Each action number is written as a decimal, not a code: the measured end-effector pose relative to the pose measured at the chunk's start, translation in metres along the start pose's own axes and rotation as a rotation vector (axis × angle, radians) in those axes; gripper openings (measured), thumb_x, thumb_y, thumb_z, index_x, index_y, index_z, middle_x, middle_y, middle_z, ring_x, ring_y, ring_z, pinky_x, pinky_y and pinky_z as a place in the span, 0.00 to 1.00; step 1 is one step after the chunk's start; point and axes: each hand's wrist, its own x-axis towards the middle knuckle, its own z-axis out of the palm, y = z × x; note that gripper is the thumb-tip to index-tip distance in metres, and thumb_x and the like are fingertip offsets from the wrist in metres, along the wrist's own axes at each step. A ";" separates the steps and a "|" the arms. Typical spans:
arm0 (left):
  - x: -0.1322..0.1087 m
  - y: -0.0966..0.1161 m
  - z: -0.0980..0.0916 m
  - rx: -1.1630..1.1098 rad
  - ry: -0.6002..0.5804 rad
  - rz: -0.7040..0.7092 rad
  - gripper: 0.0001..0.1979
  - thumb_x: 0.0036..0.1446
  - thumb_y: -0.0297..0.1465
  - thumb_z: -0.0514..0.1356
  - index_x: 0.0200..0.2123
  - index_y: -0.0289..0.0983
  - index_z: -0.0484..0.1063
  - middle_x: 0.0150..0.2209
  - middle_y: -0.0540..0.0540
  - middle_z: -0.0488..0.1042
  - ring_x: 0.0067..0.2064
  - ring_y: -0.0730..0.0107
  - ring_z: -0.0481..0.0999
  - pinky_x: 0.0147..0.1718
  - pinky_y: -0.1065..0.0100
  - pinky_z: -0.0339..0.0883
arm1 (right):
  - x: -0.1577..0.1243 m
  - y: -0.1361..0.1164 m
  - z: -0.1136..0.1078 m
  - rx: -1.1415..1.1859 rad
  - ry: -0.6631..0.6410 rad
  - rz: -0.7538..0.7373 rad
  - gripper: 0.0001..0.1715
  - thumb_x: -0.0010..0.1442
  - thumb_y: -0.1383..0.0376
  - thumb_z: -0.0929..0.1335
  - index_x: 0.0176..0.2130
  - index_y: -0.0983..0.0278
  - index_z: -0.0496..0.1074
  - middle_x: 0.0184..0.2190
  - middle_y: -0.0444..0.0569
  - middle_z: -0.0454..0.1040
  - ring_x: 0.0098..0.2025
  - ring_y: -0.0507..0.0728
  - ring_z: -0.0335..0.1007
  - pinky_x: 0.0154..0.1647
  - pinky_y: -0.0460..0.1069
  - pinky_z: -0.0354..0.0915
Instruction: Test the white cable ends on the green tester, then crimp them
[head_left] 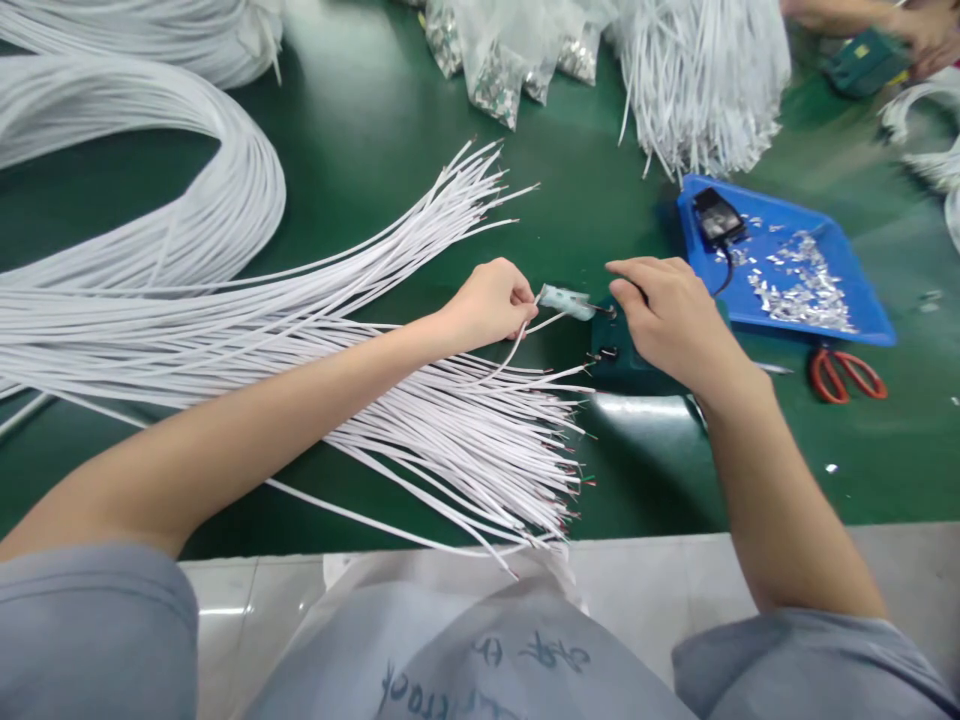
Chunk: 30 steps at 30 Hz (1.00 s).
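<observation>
In the middle of the head view, my left hand (495, 300) is closed in a pinch on a thin white cable (517, 345) close to its end. Just right of these fingertips, a pale blue wrapped piece (568, 301) sits on a thin metal rod that comes from a dark green box (652, 370). My right hand (667, 315) lies over this box, its index finger and thumb stretched out and apart, with nothing visible between them; its other fingers are partly hidden. Under and beside my left forearm spreads a large bundle of white cables (465, 420) with stripped ends.
A blue tray (862, 270) holds small shiny metal pieces and a black adapter (718, 217). Red-handled scissors (847, 377) lie beside it. Coiled cables (247, 170), bags of metal parts (491, 80) and a hanging cable bundle (697, 90) stand behind. Another person's hand (930, 35) is at top right.
</observation>
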 end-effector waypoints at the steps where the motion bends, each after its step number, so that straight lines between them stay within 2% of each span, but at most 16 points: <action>1: 0.000 0.000 0.000 -0.005 -0.004 -0.007 0.07 0.54 0.21 0.59 0.25 0.31 0.74 0.20 0.47 0.74 0.23 0.70 0.76 0.27 0.67 0.72 | 0.001 0.004 0.000 0.009 0.017 0.011 0.25 0.67 0.62 0.57 0.53 0.67 0.74 0.52 0.55 0.76 0.53 0.65 0.68 0.55 0.61 0.63; 5: 0.000 0.000 -0.001 0.033 0.018 0.018 0.07 0.54 0.22 0.59 0.25 0.31 0.74 0.20 0.47 0.74 0.23 0.70 0.75 0.27 0.68 0.70 | 0.001 0.013 -0.001 0.004 0.037 0.021 0.23 0.65 0.65 0.58 0.51 0.69 0.75 0.50 0.57 0.77 0.50 0.66 0.69 0.53 0.61 0.64; 7: 0.001 0.000 -0.002 0.081 0.055 0.041 0.07 0.54 0.23 0.59 0.24 0.31 0.75 0.20 0.47 0.74 0.24 0.71 0.74 0.28 0.68 0.68 | -0.002 0.006 -0.002 -0.001 0.144 0.005 0.21 0.65 0.66 0.59 0.49 0.69 0.76 0.47 0.58 0.78 0.48 0.65 0.70 0.51 0.61 0.66; 8: 0.001 -0.001 -0.002 0.105 0.072 0.045 0.07 0.54 0.23 0.59 0.25 0.32 0.75 0.20 0.48 0.74 0.24 0.71 0.74 0.29 0.68 0.67 | -0.005 -0.002 -0.003 0.015 0.219 -0.051 0.20 0.64 0.67 0.59 0.47 0.67 0.76 0.45 0.57 0.78 0.47 0.64 0.71 0.50 0.60 0.67; 10: 0.003 -0.003 -0.004 0.146 0.090 0.064 0.07 0.54 0.24 0.59 0.26 0.32 0.76 0.22 0.48 0.75 0.27 0.71 0.74 0.30 0.69 0.65 | -0.012 -0.024 0.000 0.092 0.308 -0.298 0.17 0.65 0.69 0.60 0.44 0.64 0.76 0.42 0.54 0.78 0.46 0.61 0.72 0.49 0.57 0.69; 11: 0.004 -0.003 -0.004 0.174 0.083 0.086 0.07 0.54 0.24 0.59 0.27 0.32 0.77 0.24 0.48 0.75 0.28 0.71 0.74 0.30 0.69 0.64 | -0.016 -0.037 0.003 0.141 0.296 -0.464 0.17 0.65 0.70 0.60 0.43 0.62 0.76 0.41 0.52 0.78 0.46 0.59 0.72 0.50 0.56 0.70; 12: 0.004 -0.004 -0.005 0.216 0.072 0.115 0.07 0.55 0.25 0.59 0.27 0.32 0.77 0.24 0.48 0.75 0.29 0.71 0.73 0.30 0.69 0.63 | -0.020 -0.051 0.006 0.171 0.238 -0.611 0.16 0.65 0.70 0.60 0.43 0.62 0.76 0.42 0.52 0.78 0.47 0.58 0.72 0.51 0.55 0.70; 14: 0.002 -0.003 -0.006 0.331 0.055 0.163 0.11 0.57 0.26 0.57 0.26 0.33 0.77 0.24 0.48 0.75 0.29 0.71 0.72 0.30 0.69 0.61 | -0.025 -0.074 0.017 0.150 0.125 -0.728 0.17 0.65 0.71 0.60 0.46 0.66 0.75 0.44 0.55 0.77 0.49 0.60 0.71 0.54 0.56 0.69; 16: -0.002 0.003 -0.009 0.489 0.053 0.176 0.14 0.60 0.27 0.54 0.26 0.33 0.77 0.26 0.46 0.75 0.30 0.70 0.72 0.31 0.69 0.61 | -0.027 -0.089 0.027 0.059 0.047 -0.682 0.18 0.65 0.71 0.60 0.48 0.73 0.73 0.45 0.61 0.76 0.50 0.63 0.70 0.55 0.59 0.67; 18: -0.009 0.012 -0.014 0.707 0.055 0.162 0.14 0.61 0.26 0.53 0.31 0.33 0.78 0.31 0.43 0.77 0.33 0.66 0.74 0.32 0.67 0.63 | -0.029 -0.096 0.033 -0.023 -0.011 -0.602 0.18 0.65 0.71 0.59 0.47 0.76 0.73 0.43 0.64 0.75 0.47 0.64 0.70 0.51 0.59 0.67; 21: -0.017 0.028 -0.030 1.059 0.057 0.104 0.10 0.61 0.25 0.55 0.37 0.32 0.78 0.37 0.38 0.77 0.38 0.59 0.76 0.33 0.66 0.64 | -0.035 -0.099 0.034 0.017 -0.103 -0.551 0.18 0.67 0.70 0.58 0.38 0.72 0.75 0.37 0.59 0.74 0.39 0.60 0.69 0.41 0.53 0.65; 24: -0.021 0.038 -0.050 1.227 0.164 0.001 0.08 0.62 0.25 0.56 0.40 0.32 0.76 0.42 0.38 0.75 0.43 0.58 0.75 0.35 0.66 0.65 | -0.044 -0.100 0.033 0.191 -0.165 -0.557 0.18 0.67 0.68 0.59 0.31 0.68 0.73 0.29 0.51 0.71 0.31 0.54 0.65 0.34 0.50 0.60; 27: -0.018 0.036 -0.062 1.318 0.267 0.023 0.09 0.65 0.25 0.53 0.41 0.32 0.74 0.45 0.39 0.73 0.45 0.59 0.72 0.34 0.67 0.63 | -0.050 -0.101 0.040 0.290 -0.093 -0.501 0.17 0.65 0.70 0.60 0.28 0.67 0.71 0.27 0.49 0.68 0.29 0.52 0.62 0.32 0.48 0.57; 30: -0.009 0.024 -0.060 1.325 0.242 0.085 0.10 0.66 0.26 0.53 0.41 0.32 0.74 0.45 0.41 0.73 0.46 0.60 0.71 0.34 0.67 0.63 | -0.052 -0.103 0.050 0.324 0.009 -0.468 0.16 0.65 0.70 0.60 0.28 0.66 0.70 0.27 0.49 0.67 0.30 0.53 0.62 0.32 0.48 0.57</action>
